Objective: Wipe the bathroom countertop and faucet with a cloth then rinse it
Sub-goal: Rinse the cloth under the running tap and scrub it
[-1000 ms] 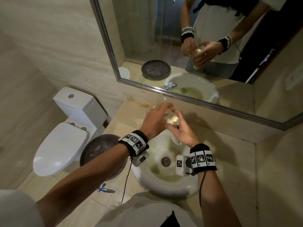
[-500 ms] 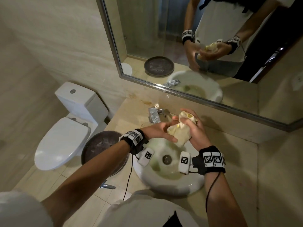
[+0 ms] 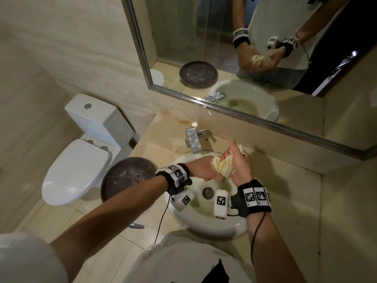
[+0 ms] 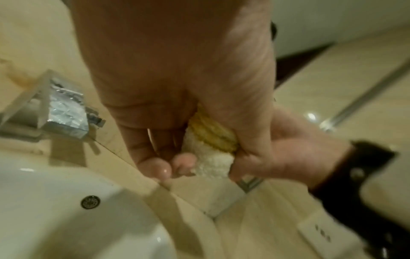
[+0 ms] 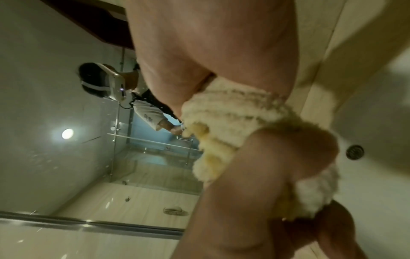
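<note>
Vs 0.5 s ago: left hand (image 3: 205,169), then flat-fingered, now clenches the yellow-white cloth (image 3: 223,167) with the right hand (image 3: 240,167), both fists wrapped round the bunched roll over the white basin (image 3: 204,223), right of the faucet (image 3: 192,140).

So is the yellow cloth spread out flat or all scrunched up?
Scrunched up. The cloth is bunched and twisted into ridges between the left hand and right hand, which both grip it above the sink.
</note>
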A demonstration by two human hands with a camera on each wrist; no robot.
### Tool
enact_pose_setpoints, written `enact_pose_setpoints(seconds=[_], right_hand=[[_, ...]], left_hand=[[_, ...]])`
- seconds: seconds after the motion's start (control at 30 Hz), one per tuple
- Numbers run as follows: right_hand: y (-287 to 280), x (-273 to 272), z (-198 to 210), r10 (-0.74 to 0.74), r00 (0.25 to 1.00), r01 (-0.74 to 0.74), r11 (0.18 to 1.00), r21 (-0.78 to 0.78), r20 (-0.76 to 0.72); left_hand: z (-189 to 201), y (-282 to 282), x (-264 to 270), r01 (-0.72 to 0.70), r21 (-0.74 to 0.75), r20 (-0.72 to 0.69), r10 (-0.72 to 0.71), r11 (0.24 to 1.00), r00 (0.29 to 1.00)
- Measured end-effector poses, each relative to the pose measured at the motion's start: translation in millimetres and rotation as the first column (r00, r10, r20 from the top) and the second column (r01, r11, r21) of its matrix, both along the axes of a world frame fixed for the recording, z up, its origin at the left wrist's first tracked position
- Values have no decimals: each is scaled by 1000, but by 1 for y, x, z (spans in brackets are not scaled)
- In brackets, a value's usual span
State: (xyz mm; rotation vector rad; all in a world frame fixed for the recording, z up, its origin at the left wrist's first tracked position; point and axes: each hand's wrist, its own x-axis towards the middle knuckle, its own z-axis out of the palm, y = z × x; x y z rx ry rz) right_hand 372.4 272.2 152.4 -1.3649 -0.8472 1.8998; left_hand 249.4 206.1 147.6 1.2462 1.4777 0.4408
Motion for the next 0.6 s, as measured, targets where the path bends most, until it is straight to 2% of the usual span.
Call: enact_pose_setpoints(seconds=[0.07, 0.13, 0.2, 0.33, 0.4, 0.5, 0.57, 0.6], right_hand=[[-1, -3, -13, -89, 990, 91, 996, -17, 107], [-3, -5, -23, -155, 972, 163, 986, -31, 177], [-3, -6, -35, -200, 945, 215, 976, -31, 257], [-3, -2, -52, -184, 906, 218, 975, -49, 381], [-1, 2, -61, -116, 923, 179, 973, -143, 366], [5, 10, -66, -47, 967, 121, 949, -290, 250], [6, 13, -61, -96, 982, 149, 922, -357, 162], [7, 14, -56, -121, 987, 154, 915, -373, 109]], left_hand=[[-12, 2, 5, 71, 25, -248, -63, 997, 967], [-22, 2, 10, 121, 52, -420, -88, 991, 903], [-35, 2, 16, 137, 97, -507, -70, 986, 859], [-53, -5, 27, 170, 190, -628, -14, 967, 778], [-62, -7, 28, 173, 170, -620, -31, 970, 784], [-72, -4, 27, 118, 65, -491, -71, 991, 868], [-67, 0, 20, 137, -29, -289, -140, 990, 947], [-63, 3, 15, 167, -91, -132, -178, 982, 975]])
